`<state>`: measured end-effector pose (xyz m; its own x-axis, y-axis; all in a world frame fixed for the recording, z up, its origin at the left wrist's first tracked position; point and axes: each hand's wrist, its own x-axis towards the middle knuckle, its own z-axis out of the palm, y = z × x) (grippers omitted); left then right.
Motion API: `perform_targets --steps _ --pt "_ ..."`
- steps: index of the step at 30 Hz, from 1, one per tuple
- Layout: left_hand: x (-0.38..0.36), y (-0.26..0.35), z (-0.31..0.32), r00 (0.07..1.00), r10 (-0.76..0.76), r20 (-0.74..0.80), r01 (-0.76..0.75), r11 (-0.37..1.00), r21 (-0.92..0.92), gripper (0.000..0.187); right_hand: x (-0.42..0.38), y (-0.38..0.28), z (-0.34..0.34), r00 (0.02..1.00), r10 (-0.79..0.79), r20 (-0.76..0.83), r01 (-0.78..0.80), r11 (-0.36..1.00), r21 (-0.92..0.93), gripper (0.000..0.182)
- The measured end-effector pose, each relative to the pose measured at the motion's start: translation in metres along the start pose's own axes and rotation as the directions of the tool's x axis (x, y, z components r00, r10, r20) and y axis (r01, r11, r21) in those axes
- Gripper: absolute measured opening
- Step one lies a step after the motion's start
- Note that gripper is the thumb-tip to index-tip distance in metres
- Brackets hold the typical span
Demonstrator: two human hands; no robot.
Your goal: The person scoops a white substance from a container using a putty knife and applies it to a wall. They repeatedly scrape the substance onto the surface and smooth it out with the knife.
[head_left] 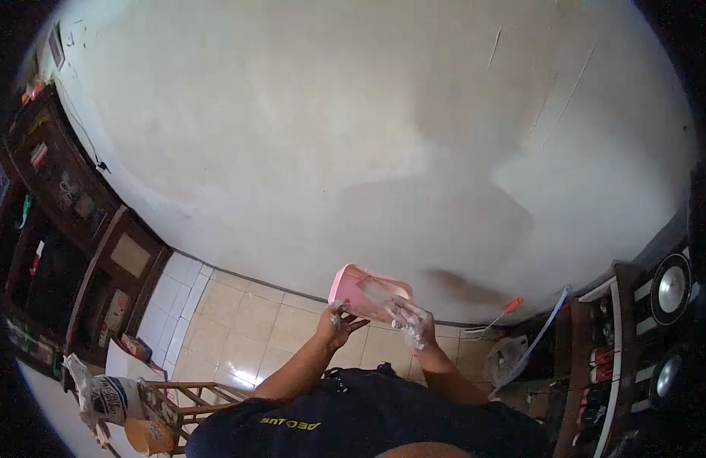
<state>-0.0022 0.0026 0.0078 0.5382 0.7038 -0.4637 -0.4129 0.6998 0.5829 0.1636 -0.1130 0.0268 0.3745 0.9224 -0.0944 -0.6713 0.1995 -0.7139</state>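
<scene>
A pink plastic tub (340, 285) is held up in front of me, tilted so that its inside shows. My left hand (336, 324) grips its lower left edge, thumb at the rim and fingers underneath. White paste covers much of my right hand (415, 320), which is closed at the tub's right side. A flat greyish piece (377, 291) shows inside the tub by those fingers; I cannot tell what it is. Whitish smears mark my left thumb too.
A pale wall (292, 153) with streaks stands ahead, above a tiled floor (238, 320). Dark cabinets (101, 252) line the left. A wooden ladder-like frame (192, 397) and a white bucket (115, 398) stand lower left. An orange-handled tool (513, 305) leans near the right, beside shelves and speakers (672, 286).
</scene>
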Motion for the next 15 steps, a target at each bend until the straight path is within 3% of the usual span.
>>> perform_targets --steps 4,6,7,9,10,13,15 --pt "0.008 0.0 -0.017 0.998 -0.026 0.048 0.028 0.999 -0.045 0.03 0.019 0.048 -0.035 0.984 -0.166 0.069 0.167 0.986 -0.015 0.043" --pt "0.005 0.002 -0.017 0.999 0.024 0.027 -0.025 0.998 0.064 0.028 0.017 0.049 -0.025 0.965 -0.135 -0.225 0.05 0.937 -0.347 0.028" --pt "0.001 0.007 -0.009 0.999 0.033 0.027 -0.035 0.997 0.069 0.028 0.017 0.043 -0.017 0.966 -0.136 -0.218 0.056 0.939 -0.34 0.028" --pt "-0.013 0.014 -0.001 0.999 0.042 0.014 -0.043 0.999 0.031 0.025 0.01 0.035 -0.005 0.982 0.026 -0.186 -0.025 1.0 0.008 0.019" --pt "-0.012 0.016 -0.004 0.999 0.044 0.013 -0.044 0.998 0.035 0.025 0.013 0.036 -0.006 0.983 0.027 -0.184 -0.025 1.0 0.013 0.019" --pt "-0.01 0.02 -0.009 0.998 0.063 -0.017 -0.062 0.997 0.039 0.022 0.02 0.024 -0.008 0.992 0.006 -0.125 0.053 0.883 0.465 0.021" --pt "-0.008 0.021 -0.003 0.998 0.052 -0.026 -0.052 0.999 -0.006 0.02 0.028 0.008 -0.012 0.995 -0.017 -0.101 0.06 0.896 0.44 0.02"
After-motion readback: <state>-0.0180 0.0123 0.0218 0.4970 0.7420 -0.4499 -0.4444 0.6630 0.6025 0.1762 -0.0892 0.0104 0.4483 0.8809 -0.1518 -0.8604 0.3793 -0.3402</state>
